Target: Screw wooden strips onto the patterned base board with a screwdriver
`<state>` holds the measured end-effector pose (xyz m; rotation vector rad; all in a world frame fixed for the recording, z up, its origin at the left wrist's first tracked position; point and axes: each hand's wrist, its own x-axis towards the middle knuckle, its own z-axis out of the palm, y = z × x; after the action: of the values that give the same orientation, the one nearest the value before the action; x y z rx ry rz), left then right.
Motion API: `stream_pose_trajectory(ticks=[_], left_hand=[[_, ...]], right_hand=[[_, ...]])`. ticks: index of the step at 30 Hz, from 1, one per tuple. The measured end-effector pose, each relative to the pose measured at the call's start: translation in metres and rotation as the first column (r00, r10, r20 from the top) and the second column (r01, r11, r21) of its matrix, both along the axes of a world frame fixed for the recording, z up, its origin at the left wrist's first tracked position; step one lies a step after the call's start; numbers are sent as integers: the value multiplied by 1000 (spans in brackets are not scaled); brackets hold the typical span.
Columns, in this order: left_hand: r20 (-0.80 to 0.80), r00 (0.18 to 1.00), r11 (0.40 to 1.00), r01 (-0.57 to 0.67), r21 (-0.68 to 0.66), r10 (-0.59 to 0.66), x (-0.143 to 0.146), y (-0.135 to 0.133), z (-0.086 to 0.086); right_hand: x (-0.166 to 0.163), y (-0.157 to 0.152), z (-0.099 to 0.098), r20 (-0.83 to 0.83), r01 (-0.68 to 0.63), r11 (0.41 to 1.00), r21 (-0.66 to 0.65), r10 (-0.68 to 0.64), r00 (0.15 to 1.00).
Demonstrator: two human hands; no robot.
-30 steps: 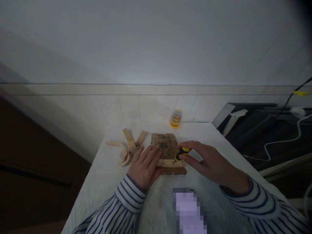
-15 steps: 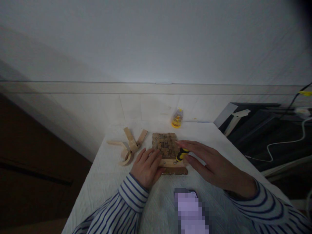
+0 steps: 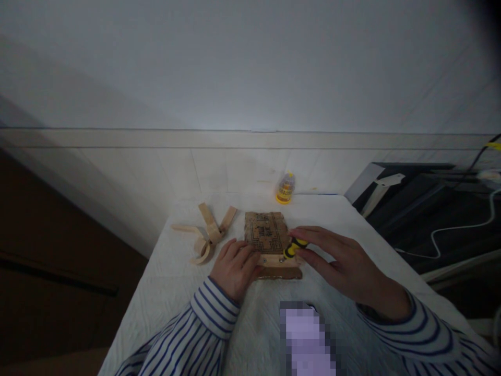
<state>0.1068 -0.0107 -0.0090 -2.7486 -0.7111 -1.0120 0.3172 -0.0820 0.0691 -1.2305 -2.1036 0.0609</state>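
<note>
My right hand [image 3: 336, 261] grips a short screwdriver [image 3: 294, 247] with a yellow and black handle between thumb and fingers. Its tip end meets a pale wooden strip [image 3: 274, 259] near a small metal screw [image 3: 282, 259]. A second small dark fastener or hole [image 3: 265, 260] shows farther left on the strip. My left hand [image 3: 235, 269] clasps the strip's left end, fingers on top and thumb at the near side. Under the strip lies a brown slab with black printed patterns [image 3: 266, 230]; its near edge sticks out towards me.
Left of the slab lies a bundle of pale wooden pieces [image 3: 211, 232], some curved. A clear and yellow container [image 3: 285, 189] stands near the wall. A blurred-out phone-like object [image 3: 309, 334] is close to me. Dark panels and a white cable [image 3: 434, 243] are beyond the table's right edge.
My right hand has turned slightly around the screwdriver, whose handle leans a little more to the right. The left hand stays on the strip.
</note>
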Motion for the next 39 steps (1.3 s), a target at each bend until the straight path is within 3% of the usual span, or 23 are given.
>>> stream_pose_trajectory(ticks=[14,23,39], left_hand=[[9,1000,1000,4,8,-4,0,1,-2],[36,999,1000,16,12,-17,0,1,-1],[35,999,1000,28,-5,-28,-1,1,-1]], right_hand=[[-1,3,-6,-61,-39,999,36,42,997],[-6,-3,6,7,-84,996,-5,84,996],[-8,-2,-8,-55,-6,995,103,11,998]])
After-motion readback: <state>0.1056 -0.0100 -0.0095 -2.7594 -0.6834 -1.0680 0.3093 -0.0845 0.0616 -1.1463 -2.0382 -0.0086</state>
